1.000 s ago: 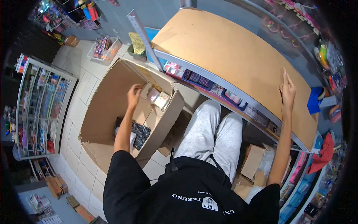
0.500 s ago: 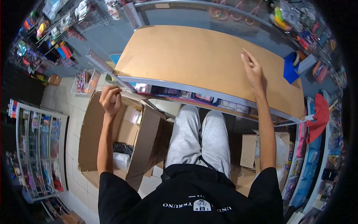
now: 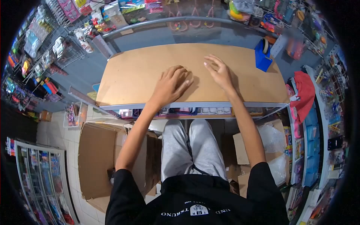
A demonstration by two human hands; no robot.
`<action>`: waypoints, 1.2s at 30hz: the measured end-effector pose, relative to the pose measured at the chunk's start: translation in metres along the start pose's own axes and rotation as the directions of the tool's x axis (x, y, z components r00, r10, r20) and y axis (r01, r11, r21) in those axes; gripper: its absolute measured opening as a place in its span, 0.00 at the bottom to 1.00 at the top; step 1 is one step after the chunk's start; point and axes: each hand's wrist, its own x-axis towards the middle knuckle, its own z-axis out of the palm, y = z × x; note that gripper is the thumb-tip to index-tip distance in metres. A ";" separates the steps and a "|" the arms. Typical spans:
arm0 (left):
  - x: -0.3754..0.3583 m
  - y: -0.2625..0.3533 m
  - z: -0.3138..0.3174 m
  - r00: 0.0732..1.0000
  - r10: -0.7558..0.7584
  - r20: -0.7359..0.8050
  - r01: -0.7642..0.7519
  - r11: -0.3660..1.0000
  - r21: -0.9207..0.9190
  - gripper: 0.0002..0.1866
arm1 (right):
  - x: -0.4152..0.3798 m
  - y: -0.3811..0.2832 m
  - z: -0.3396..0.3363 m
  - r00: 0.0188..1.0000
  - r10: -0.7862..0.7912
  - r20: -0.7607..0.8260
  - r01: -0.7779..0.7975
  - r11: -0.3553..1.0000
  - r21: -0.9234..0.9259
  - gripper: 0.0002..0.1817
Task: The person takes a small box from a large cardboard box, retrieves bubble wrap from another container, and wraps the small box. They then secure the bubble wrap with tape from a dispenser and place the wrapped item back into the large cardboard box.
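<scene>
Both hands are over the light wooden tabletop (image 3: 135, 75). My left hand (image 3: 170, 85) is near the middle of the board, palm down, its fingers loosely curved and apart, holding nothing. To its right is my right hand (image 3: 220, 74), turned on its side, with thumb and fingers apart and a gap between them. A shadow falls on the wood beside each hand. At the right end of the tabletop stands a blue tape dispenser (image 3: 263, 56) with a roll of tape in it.
An opened cardboard box (image 3: 95, 161) stands on the floor at left, and another box (image 3: 243, 148) with clear plastic is at right. Packed goods fill a shelf (image 3: 213, 110) under the tabletop. A red cloth (image 3: 303, 93) hangs at right. Wire racks of small goods line the wall.
My left hand has moved from above the left cardboard box to over the tabletop. My right hand has shifted toward the middle. The view has tilted up.
</scene>
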 end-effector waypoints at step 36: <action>0.001 -0.010 0.023 0.971 -0.176 0.163 0.135 0.963 0.232 0.27 | -0.431 0.039 -0.201 0.732 0.581 -0.355 -0.681 0.646 -0.346 0.16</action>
